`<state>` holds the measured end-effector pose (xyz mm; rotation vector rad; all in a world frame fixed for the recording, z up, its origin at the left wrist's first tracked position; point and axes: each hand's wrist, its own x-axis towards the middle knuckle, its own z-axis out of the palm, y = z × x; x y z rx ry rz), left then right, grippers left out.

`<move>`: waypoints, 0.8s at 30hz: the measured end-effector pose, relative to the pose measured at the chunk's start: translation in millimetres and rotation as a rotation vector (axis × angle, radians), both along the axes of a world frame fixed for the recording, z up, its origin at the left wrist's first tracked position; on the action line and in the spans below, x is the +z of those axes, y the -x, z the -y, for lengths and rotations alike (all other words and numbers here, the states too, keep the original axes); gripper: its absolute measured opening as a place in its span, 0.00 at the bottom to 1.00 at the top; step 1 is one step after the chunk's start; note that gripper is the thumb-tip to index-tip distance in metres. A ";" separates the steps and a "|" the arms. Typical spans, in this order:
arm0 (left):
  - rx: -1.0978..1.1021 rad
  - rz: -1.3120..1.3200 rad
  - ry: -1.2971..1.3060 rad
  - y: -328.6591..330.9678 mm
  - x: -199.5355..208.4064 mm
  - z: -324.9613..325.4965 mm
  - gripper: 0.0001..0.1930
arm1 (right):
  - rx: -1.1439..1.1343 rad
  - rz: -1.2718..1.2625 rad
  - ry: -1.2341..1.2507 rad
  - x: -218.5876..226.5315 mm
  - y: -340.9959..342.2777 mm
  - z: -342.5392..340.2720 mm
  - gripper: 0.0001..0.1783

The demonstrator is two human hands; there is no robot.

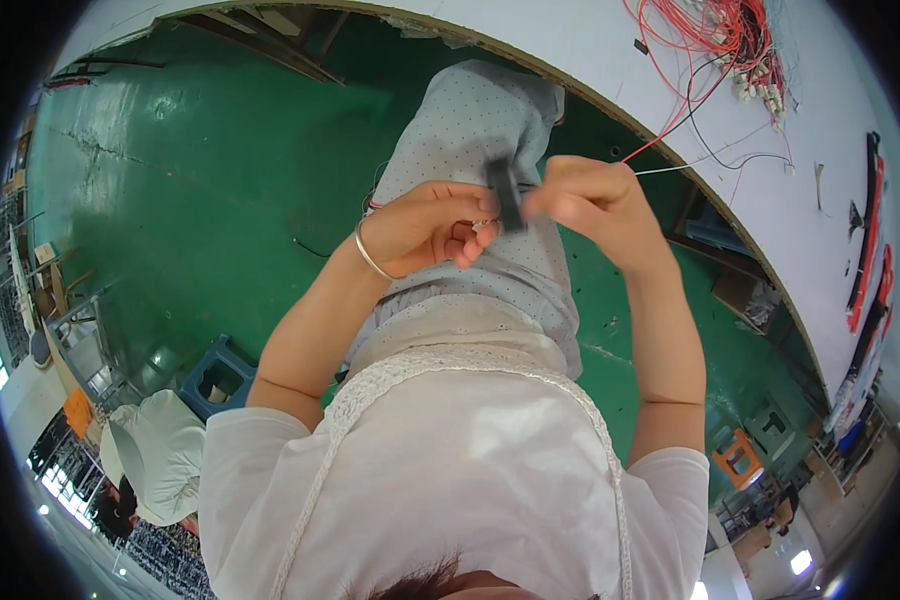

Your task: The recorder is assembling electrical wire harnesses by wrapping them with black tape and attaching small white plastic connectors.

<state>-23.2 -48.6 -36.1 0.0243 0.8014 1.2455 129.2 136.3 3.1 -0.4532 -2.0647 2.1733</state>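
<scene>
The left hand [425, 225] and right hand [580, 195] meet above the lap, their fingers closed narrowly on a small dark connector [505, 195] pinched between them. It stands roughly upright in the picture, long axis top to bottom. Thin red and white wires [660, 160] trail to the white counter [590, 60]; I judge a steady pinch with slack wires serves best.
</scene>
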 end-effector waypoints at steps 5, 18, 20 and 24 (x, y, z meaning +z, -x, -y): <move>-0.087 -0.286 -0.076 2.8 12.7 -7.4 0.10 | -0.001 0.123 -0.050 -3.6 -0.2 -4.4 0.12; -0.082 -0.960 -0.237 6.3 35.0 -17.3 0.09 | 0.298 -0.209 -0.214 5.6 -15.0 -21.6 0.09; -0.168 -0.870 -0.207 10.5 37.9 -19.7 0.09 | 0.252 -0.162 -0.194 -3.3 -15.9 -23.0 0.08; -0.151 -0.804 -0.187 13.7 40.6 -22.1 0.08 | -0.060 0.035 -0.021 10.5 -6.5 -7.5 0.14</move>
